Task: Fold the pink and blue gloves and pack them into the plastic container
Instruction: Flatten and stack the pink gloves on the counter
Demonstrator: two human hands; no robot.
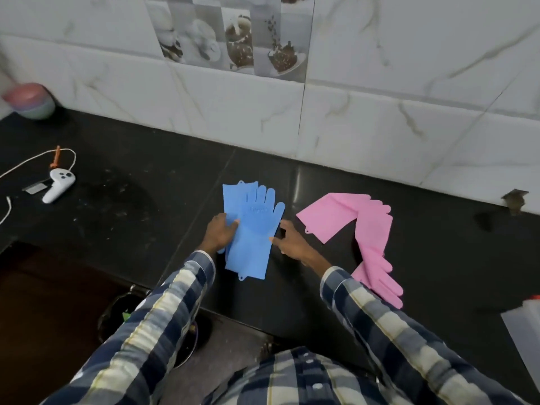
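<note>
Two blue gloves [251,229] lie stacked flat on the black counter [131,206], the top one with fingers pointing at the wall and cuff toward me. My left hand [219,232] grips their left edge, thumb on top. My right hand [289,239] touches the right edge with fingers spread, holding nothing. Two pink gloves [368,229] lie to the right, overlapping in a bent shape, one with fingers near the counter's front edge. A translucent plastic container [526,337] shows partly at the right edge of the view.
A white controller [58,185] with a white cable [35,159] lies far left on the counter. Stacked pastel bowls [32,100] stand in the back left corner. A tiled wall [380,97] backs the counter. A round bin [122,317] sits below the front edge.
</note>
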